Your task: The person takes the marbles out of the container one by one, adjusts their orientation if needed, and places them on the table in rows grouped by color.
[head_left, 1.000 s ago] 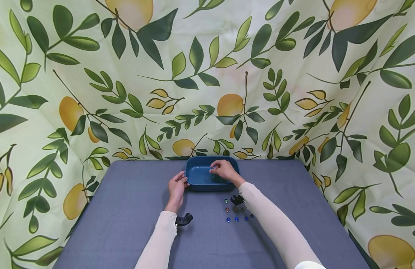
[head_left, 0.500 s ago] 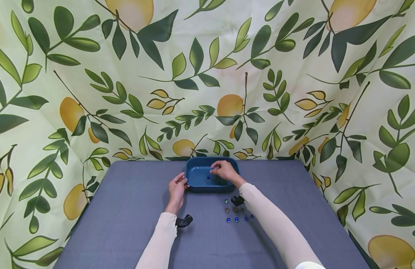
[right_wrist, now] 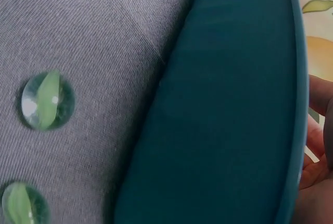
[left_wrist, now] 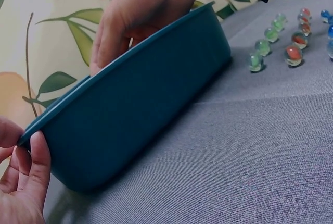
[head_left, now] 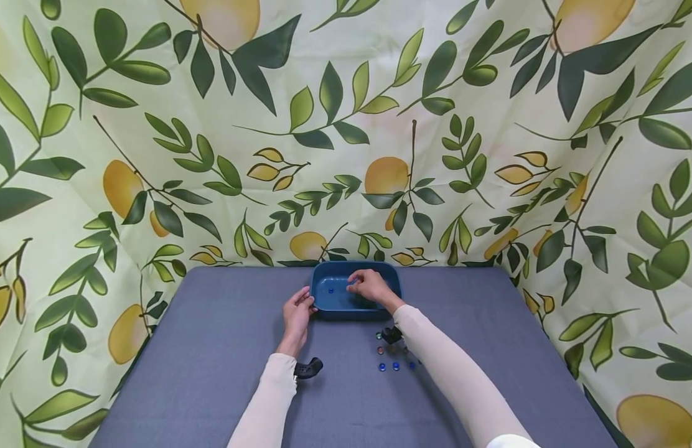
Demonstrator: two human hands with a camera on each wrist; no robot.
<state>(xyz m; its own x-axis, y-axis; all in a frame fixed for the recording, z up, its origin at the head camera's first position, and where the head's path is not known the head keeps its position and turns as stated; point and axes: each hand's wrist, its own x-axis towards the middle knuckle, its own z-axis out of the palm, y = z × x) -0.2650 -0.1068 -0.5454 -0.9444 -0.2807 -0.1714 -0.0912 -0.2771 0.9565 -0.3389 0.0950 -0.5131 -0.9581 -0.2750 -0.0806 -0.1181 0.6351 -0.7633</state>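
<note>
A blue plastic tub (head_left: 357, 314) stands at the back of the table. My left hand (head_left: 297, 316) pinches its rim at the left corner; in the left wrist view the fingers (left_wrist: 39, 166) lie along the outer wall. My right hand (head_left: 371, 287) hangs over the rim inside the tub, fingers loosely bent, with nothing seen between them. Its fingertips are hidden behind the tub wall in the left wrist view. One blue marble (head_left: 331, 290) lies on the tub floor, left of the right hand.
In front of the tub, glass marbles lie in rows on the grey cloth (head_left: 211, 373): green marbles (left_wrist: 263, 47), orange-red marbles (left_wrist: 294, 53) and blue marbles (head_left: 396, 366). A patterned curtain (head_left: 346, 186) rises behind the table.
A blue marble has come into view on the tub floor and rolled left, away from the right hand. Both hands have stayed almost where they were.
</note>
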